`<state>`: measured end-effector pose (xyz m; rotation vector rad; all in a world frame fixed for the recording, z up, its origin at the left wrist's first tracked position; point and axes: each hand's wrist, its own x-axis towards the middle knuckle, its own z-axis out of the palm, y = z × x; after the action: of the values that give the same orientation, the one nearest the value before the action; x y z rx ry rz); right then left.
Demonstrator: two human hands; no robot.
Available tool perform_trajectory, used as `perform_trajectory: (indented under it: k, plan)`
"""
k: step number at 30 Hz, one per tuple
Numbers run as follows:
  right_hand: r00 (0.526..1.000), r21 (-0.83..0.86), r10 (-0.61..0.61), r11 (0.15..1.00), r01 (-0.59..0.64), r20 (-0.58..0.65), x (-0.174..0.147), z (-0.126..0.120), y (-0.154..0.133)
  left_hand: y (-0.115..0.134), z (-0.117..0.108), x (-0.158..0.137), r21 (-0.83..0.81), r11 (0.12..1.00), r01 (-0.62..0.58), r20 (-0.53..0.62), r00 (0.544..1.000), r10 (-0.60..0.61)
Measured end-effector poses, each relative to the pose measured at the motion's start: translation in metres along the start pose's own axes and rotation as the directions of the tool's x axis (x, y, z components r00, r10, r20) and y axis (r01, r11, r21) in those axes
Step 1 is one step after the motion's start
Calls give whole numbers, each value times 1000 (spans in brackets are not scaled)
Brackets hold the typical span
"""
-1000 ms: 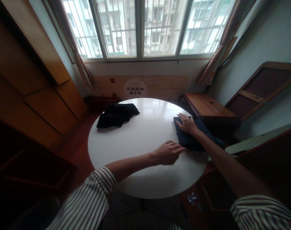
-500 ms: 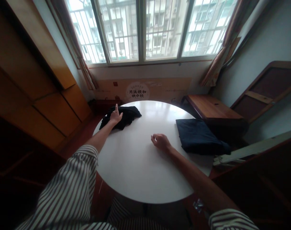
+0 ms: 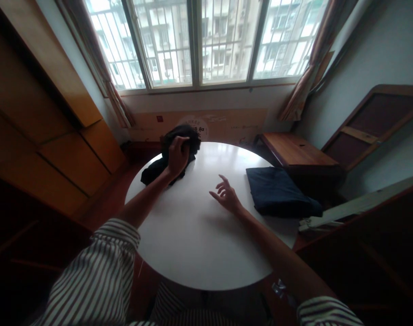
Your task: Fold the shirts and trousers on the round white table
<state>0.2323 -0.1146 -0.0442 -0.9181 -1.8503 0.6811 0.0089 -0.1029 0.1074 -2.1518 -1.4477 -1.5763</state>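
Observation:
A crumpled black cloth (image 3: 155,171), perhaps a garment, lies at the far left of the white round table (image 3: 199,244). My left hand (image 3: 178,156) is closed on part of it and holds that part up above the tabletop, while the rest stays on the table. Its exact kind cannot be made out. Over the middle of the table is my right hand (image 3: 228,194), fingers apart and nothing in them. To the right of that hand rests a folded dark navy cloth (image 3: 281,192), flat near the table's right edge.
A wooden bench-like table (image 3: 300,149) stands behind on the right, beside a leaning framed panel (image 3: 369,117). Wooden cabinets (image 3: 74,154) line the left side. A long printed cardboard box (image 3: 237,122) stands below the barred window (image 3: 223,45).
My left hand has gone from pointing over the black cloth to gripping it and lifting part of it. My right hand has opened from a loose curl.

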Motion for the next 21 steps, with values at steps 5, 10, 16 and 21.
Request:
perform_trajectory:
  k: [5, 10, 16, 21]
  plan:
    - [999, 175, 33, 984, -35, 15, 0, -8, -7, 21, 21, -96, -195, 930, -313, 609, 704, 365]
    - [989, 151, 131, 981, -119, -71, 5, -9, -10, -9, 8, -123, 233, 938, -257, 544, 834, 93]
    - [946, 319, 239, 934, -163, -217, 2, -30, -5, -80, -7, -104, 676, 736, 29, 411, 815, -409]
    - [924, 335, 246, 932, -142, -292, 2, -58, 1, -115, -20, -89, 789, 576, 216, 221, 774, -593]
